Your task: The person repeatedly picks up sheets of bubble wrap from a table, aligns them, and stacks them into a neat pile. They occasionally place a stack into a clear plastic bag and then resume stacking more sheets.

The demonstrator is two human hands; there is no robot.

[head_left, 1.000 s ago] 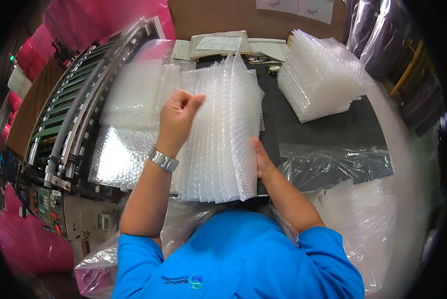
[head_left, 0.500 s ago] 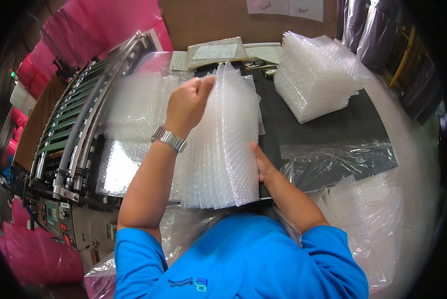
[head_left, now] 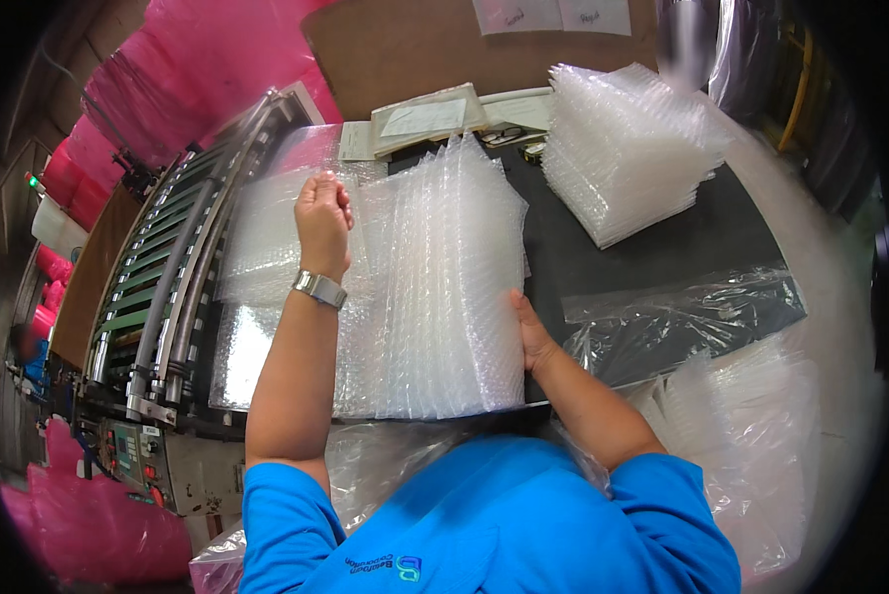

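Left hand (head_left: 322, 220) closed in a fist, pinching the top edge of a fanned stack of clear bubble-wrap bags (head_left: 444, 287) on the black table (head_left: 662, 247). Right hand (head_left: 530, 332) open, pressed flat against the stack's right side. Second pile of clear bubble bags (head_left: 627, 148) well apart at back right.

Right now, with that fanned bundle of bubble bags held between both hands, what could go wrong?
1. The fanned bundle of bubble bags is steadied only by the left hand at its top left and the right hand at its right edge; the slippery sheets might slide apart.
2. The bundle's left side overlaps loose bubble sheet beside the roller machine, so layers may get mixed.
3. The tall stack of bags sits splayed and could topple if bumped.
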